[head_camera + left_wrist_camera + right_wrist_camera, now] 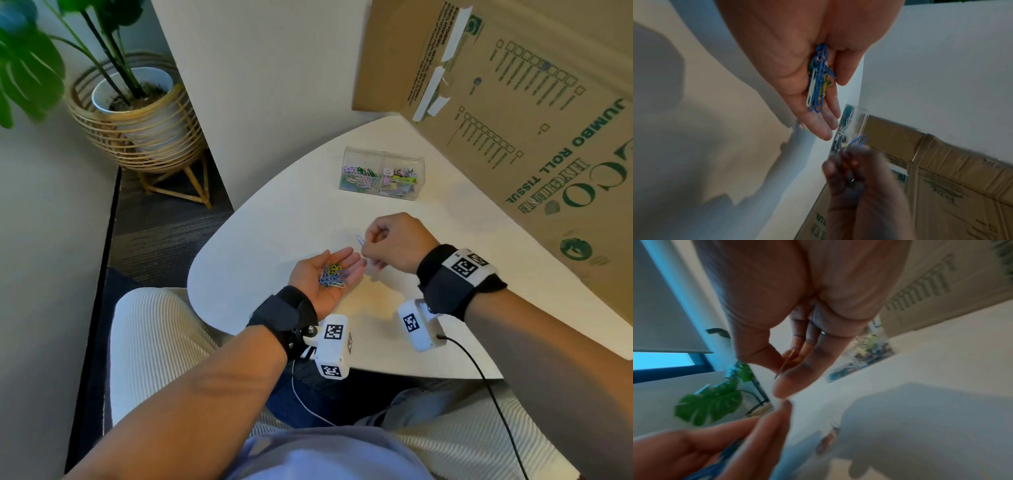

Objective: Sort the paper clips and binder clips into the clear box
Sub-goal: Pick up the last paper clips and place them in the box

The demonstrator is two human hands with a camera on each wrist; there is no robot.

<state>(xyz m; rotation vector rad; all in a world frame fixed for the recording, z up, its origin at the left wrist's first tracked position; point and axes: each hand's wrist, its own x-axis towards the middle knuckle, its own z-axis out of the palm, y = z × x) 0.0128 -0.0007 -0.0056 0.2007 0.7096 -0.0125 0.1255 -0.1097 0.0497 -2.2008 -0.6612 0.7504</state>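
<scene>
My left hand [329, 274] lies palm up over the white table [274, 219], fingers straight, and carries a heap of coloured paper clips [334, 277] [818, 81]. Just right of its fingertips, my right hand [387, 243] pinches a single blue paper clip [360, 240] [859, 140] between thumb and forefinger. The clear box [382, 173] [851, 128] stands farther back on the table. Its left compartment holds paper clips and its right compartment holds binder clips. The right wrist view is blurred; the box [865, 353] shows beyond the fingers.
A large cardboard box [513, 113] stands along the table's right and back side. A potted plant in a wicker stand [137, 113] sits on the floor at the left. A black cable [486, 383] runs from the right wrist camera over the table's near edge.
</scene>
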